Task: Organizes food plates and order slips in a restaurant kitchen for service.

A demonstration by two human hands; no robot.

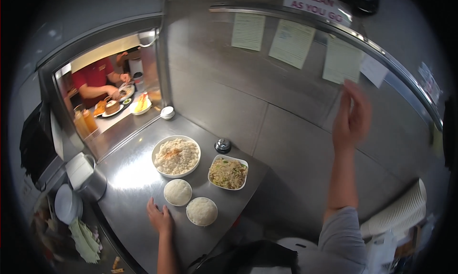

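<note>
My left hand (pixel 159 215) rests near the steel counter (pixel 125 202), fingers apart and nothing in it, just left of two bowls of white rice (pixel 178 192) (pixel 201 211). Behind these stand a large round white bowl of rice with an orange-brown topping (pixel 176 156) and a squarish white bowl of fried rice (pixel 228 172). A metal call bell (pixel 223 145) sits by the wall. Raised at the right, my right hand (pixel 352 113) is in front of the wall, close below a paper slip (pixel 341 61) hanging from a metal rail. It is blurred; whether its fingers touch the slip cannot be seen.
Beyond a pass-through window, a person in a red shirt (pixel 94 73) handles plates. Small white dishes (pixel 167 112) stand at the counter corner. Left are a metal container (pixel 94 181) and stacked plates (pixel 68 204); right, stacked white containers (pixel 397 211). More slips (pixel 248 31) hang from the rail (pixel 286 14).
</note>
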